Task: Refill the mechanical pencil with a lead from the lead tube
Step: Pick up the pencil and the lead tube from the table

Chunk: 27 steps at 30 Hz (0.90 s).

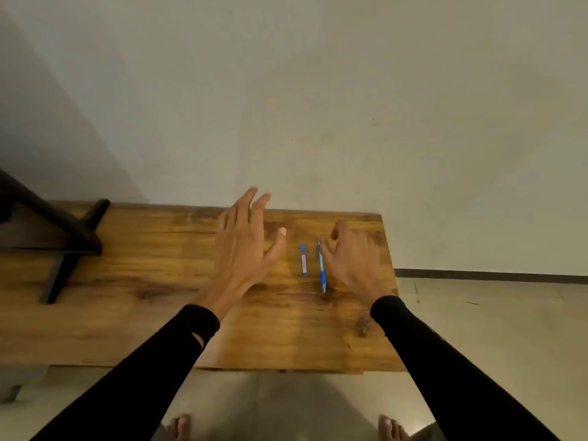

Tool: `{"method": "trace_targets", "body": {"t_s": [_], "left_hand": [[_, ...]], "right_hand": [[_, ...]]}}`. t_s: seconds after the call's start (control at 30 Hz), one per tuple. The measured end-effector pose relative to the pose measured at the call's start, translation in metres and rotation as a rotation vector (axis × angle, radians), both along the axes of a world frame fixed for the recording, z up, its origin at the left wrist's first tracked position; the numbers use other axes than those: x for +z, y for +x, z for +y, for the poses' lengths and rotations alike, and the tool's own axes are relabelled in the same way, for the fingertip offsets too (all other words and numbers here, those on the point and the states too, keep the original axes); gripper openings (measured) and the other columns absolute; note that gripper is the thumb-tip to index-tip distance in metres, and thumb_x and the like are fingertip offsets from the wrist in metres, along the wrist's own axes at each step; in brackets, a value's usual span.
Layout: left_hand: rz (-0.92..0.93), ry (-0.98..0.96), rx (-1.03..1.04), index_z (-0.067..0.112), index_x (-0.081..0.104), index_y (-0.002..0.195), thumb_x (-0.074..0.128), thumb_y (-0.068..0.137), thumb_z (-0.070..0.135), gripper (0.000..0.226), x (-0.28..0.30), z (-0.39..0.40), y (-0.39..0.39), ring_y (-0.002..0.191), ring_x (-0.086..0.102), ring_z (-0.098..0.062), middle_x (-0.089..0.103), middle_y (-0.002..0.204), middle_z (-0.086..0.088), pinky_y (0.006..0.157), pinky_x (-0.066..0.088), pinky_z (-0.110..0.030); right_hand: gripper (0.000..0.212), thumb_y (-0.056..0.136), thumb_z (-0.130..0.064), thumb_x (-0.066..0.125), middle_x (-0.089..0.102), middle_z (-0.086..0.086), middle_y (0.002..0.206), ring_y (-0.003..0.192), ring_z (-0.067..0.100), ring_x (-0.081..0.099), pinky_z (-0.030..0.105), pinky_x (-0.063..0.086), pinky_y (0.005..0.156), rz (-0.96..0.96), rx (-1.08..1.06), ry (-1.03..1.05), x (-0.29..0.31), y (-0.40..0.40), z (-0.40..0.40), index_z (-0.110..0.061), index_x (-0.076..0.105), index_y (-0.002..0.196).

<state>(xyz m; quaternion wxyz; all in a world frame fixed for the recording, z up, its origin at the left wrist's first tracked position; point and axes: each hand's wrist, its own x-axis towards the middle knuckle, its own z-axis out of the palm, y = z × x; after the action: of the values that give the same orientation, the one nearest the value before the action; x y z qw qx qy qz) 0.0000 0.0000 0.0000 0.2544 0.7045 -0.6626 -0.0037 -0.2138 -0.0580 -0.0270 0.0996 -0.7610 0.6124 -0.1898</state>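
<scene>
A blue mechanical pencil (322, 271) lies lengthwise on the wooden table (152, 291), right of centre. A short blue lead tube (304, 261) with a white label lies parallel to it, just to its left. My right hand (353, 259) rests beside the pencil on its right, fingers curled, fingertips touching or nearly touching the pencil's far end. My left hand (246, 240) hovers flat and open to the left of the tube, fingers spread, holding nothing.
A dark wooden stand (60, 243) sits on the table's left part. A pale wall rises right behind the table. The table's right edge is close to my right hand, with tiled floor beyond. My bare feet (181, 426) show below the near edge.
</scene>
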Motion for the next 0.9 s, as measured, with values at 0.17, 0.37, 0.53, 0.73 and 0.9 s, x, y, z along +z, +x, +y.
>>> {"method": "trace_targets", "body": {"t_s": [0.17,0.37,0.53,0.73,0.9], "left_hand": [[0.127,0.025,0.011,0.017,0.069,0.124,0.053,0.101,0.047,0.041,-0.019,0.012,-0.009,0.114,0.063,-0.023,0.064,0.128,-0.004,0.093,0.055,-0.045],[0.407,0.174,-0.092,0.029,0.075,0.109,0.064,0.105,0.039,0.015,-0.04,0.015,-0.022,0.088,0.069,-0.003,0.074,0.101,0.016,0.077,0.058,-0.029],[0.734,0.264,-0.011,0.031,0.08,0.112,0.067,0.104,0.046,0.022,-0.044,-0.003,-0.036,0.087,0.072,0.007,0.078,0.094,0.022,0.07,0.054,-0.01],[0.736,0.226,-0.026,0.028,0.083,0.1,0.072,0.102,0.035,0.013,-0.043,-0.008,-0.039,0.082,0.075,-0.002,0.081,0.087,0.014,0.077,0.063,-0.035],[0.416,0.257,-0.101,0.035,0.081,0.119,0.065,0.105,0.046,0.024,-0.044,0.001,-0.025,0.075,0.072,-0.007,0.078,0.086,0.017,0.068,0.062,-0.038]], "right_hand": [[0.035,0.096,-0.04,0.069,0.055,-0.004,0.074,0.061,0.011,0.05,0.026,0.03,0.049,0.048,-0.038,0.35,-0.026,0.012,0.004,-0.026,0.043,0.076],[0.031,0.089,-0.033,0.078,0.06,-0.007,0.066,0.056,0.008,0.056,0.022,0.037,0.049,-0.103,-0.043,0.37,-0.028,0.008,-0.003,-0.025,0.053,0.072],[0.023,0.088,-0.025,0.078,0.064,-0.012,0.063,0.068,-0.005,0.066,0.013,0.048,0.051,-0.367,0.061,0.204,-0.019,0.016,0.019,-0.032,0.06,0.076],[0.019,0.089,-0.022,0.071,0.062,-0.017,0.063,0.061,0.002,0.062,0.014,0.044,0.051,-0.435,0.222,0.203,-0.014,0.028,0.03,-0.033,0.06,0.078],[0.005,0.095,-0.017,0.07,0.075,0.001,0.077,0.066,0.016,0.07,0.032,0.059,0.057,-0.74,0.154,0.351,-0.009,0.001,0.006,-0.019,0.073,0.092]]}}
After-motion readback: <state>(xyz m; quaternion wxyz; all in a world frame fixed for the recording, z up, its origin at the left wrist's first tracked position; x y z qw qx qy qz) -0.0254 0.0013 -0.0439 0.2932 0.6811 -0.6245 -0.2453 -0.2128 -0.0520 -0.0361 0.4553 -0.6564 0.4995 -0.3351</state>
